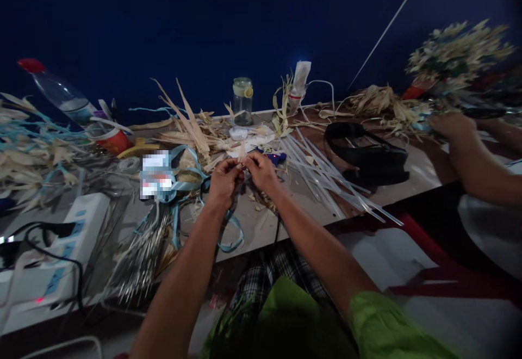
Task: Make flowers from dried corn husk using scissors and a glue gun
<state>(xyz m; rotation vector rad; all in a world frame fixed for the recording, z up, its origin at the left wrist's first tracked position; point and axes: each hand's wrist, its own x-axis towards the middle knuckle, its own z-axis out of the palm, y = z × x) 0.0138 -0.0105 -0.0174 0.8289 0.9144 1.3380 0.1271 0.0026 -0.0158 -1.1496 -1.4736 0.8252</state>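
Note:
My left hand (pixel 224 182) and my right hand (pixel 260 169) meet over the middle of the table, fingertips pinched together. Between them they hold a small pale corn husk piece (pixel 241 151), its tip showing above the fingers; its lower part is hidden. Just beyond my right hand lies a blue tool (pixel 276 158) with a small red light, perhaps a glue gun. Dry corn husks (pixel 191 136) are heaped behind my hands. Light blue ribbon (pixel 232 234) loops beside my left wrist, near a phone-like object (pixel 156 177) whose screen is blurred.
Clear plastic sticks (pixel 322 174) and a black headband-like strap (pixel 367 155) lie to the right. A jar (pixel 243 100) stands at the back. Thin wires (pixel 141 261), a power strip (pixel 75 245) and a tilted bottle (pixel 61 92) are left. A co-worker's arm (pixel 468 152) reaches in at right.

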